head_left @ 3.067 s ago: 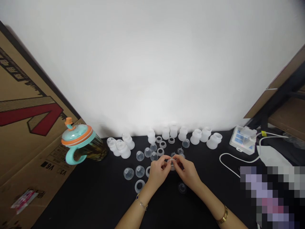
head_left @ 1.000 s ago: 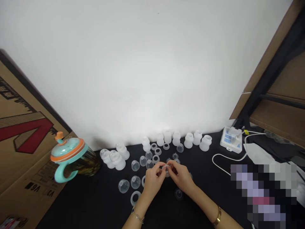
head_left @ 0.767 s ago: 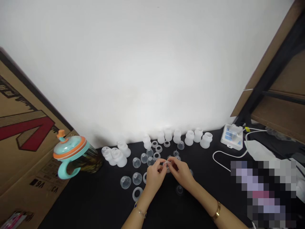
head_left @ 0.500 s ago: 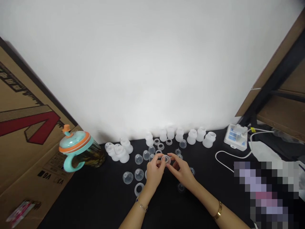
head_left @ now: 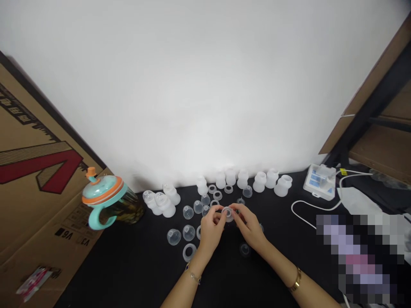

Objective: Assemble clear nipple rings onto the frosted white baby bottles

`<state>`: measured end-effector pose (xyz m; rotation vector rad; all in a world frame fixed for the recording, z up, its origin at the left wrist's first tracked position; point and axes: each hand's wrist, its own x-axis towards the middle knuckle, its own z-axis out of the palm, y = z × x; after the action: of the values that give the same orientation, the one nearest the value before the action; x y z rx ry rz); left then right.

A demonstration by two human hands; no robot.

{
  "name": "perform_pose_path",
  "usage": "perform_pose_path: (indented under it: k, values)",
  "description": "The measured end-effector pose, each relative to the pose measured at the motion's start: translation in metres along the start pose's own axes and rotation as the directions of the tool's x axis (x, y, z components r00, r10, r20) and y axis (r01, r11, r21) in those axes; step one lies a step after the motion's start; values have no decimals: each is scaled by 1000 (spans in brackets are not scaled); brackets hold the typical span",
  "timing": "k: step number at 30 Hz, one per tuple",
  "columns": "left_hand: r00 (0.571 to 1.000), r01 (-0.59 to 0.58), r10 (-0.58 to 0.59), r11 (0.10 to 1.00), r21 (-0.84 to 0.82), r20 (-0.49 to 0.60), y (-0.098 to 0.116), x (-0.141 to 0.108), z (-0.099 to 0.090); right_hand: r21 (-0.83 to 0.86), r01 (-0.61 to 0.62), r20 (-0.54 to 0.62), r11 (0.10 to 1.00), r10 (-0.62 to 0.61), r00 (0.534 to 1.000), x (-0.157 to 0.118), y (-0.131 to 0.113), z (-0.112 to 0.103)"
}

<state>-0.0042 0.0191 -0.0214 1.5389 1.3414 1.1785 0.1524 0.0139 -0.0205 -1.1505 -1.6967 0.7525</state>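
Observation:
Between both hands is a small translucent ring (head_left: 228, 214), raised a little over the black table. My left hand (head_left: 212, 227) pinches its left side, and my right hand (head_left: 247, 223) has thumb and fingers closed on its right side. Clear domed caps (head_left: 189, 232) lie to the left of my left hand, with a loose ring (head_left: 189, 252) near that wrist. Several more rings (head_left: 217, 195) and small caps lie just beyond the hands. A dark-looking clear piece (head_left: 245, 249) rests below my right hand.
White bottles (head_left: 259, 182) stand along the wall, and a group with caps (head_left: 165, 204) is at the left. A teal-lidded jug (head_left: 112, 201) stands by a cardboard box (head_left: 35, 214). At the right are a power strip (head_left: 320, 182) and a white cable (head_left: 302, 205).
My right hand has closed in on the ring, and the ring is tilted more toward the camera. Both hands appear slightly farther right; the whole view has shifted a little.

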Motion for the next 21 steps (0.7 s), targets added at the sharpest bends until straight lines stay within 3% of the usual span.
perform_pose_path:
  k: [4, 10, 21]
  values:
    - [1000, -15, 15, 1000, -4, 17, 1, -1, 0, -58, 42, -14, 997, -43, 999, -1, 1, 2]
    - [1000, -16, 16, 1000, 10, 14, 1, -1, 0, -117, -16, 18, 993, 18, 1000, -2, 7, 5]
    - [988, -155, 154, 963, 218, 22, -4, -7, 5, -89, -27, 29, 996, 30, 999, -2, 2, 1]
